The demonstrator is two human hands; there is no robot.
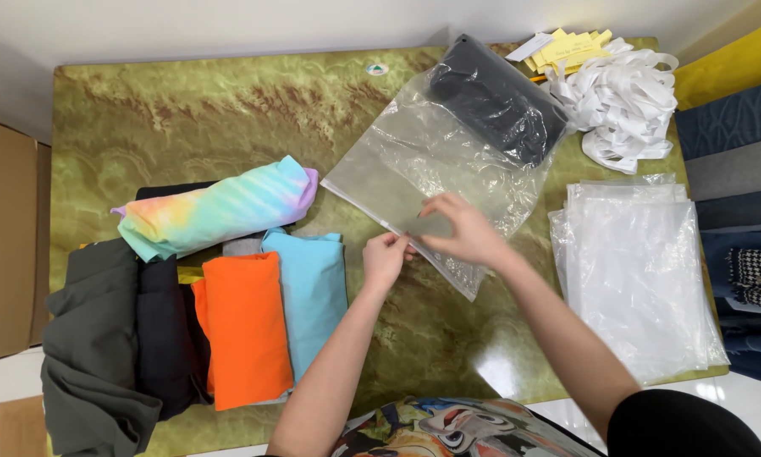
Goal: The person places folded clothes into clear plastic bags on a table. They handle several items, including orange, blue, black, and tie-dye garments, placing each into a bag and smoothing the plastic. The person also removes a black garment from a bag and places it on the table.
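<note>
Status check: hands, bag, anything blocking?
Left hand and right hand pinch open edge of clear plastic bag. Dark folded garment inside, far end. Nothing blocking.

Table (228, 110): green-brown marbled. Clear bag (414, 169) contains dark grey cloth (499, 97). Folded cloths: orange (245, 330), light blue (317, 288), pastel rainbow tie-dye (220, 207).
</note>
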